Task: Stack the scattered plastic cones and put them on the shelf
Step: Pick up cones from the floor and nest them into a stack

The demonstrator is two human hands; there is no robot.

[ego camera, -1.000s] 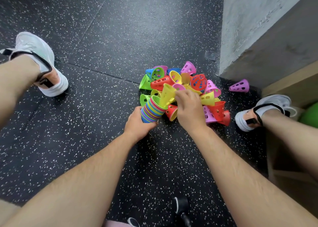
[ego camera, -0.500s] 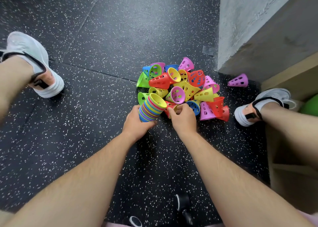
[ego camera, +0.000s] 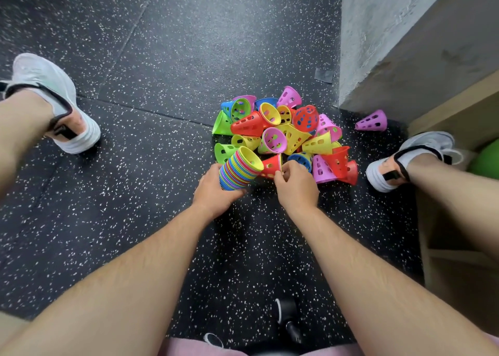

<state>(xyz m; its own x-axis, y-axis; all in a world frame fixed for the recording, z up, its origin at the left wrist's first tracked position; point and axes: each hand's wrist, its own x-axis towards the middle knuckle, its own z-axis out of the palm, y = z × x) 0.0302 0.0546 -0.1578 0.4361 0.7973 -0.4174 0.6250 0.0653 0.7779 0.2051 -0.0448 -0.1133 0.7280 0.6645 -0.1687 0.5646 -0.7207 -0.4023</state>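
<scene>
On the speckled floor (ego camera: 162, 59), left grip (ego camera: 213, 191) around the nested cone stack (ego camera: 237, 169) — right grip (ego camera: 295, 185) tight on a red cone (ego camera: 271, 164).

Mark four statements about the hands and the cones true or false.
1. The left hand grips a nested stack of cones. True.
2. The stack already sits on a shelf. False: it is in hand, beside the loose pile on the floor.
3. The right hand hangs idle. False: its fingers pinch a red cone at the pile's near edge.
4. One purple cone lies apart from the pile. True.
</scene>
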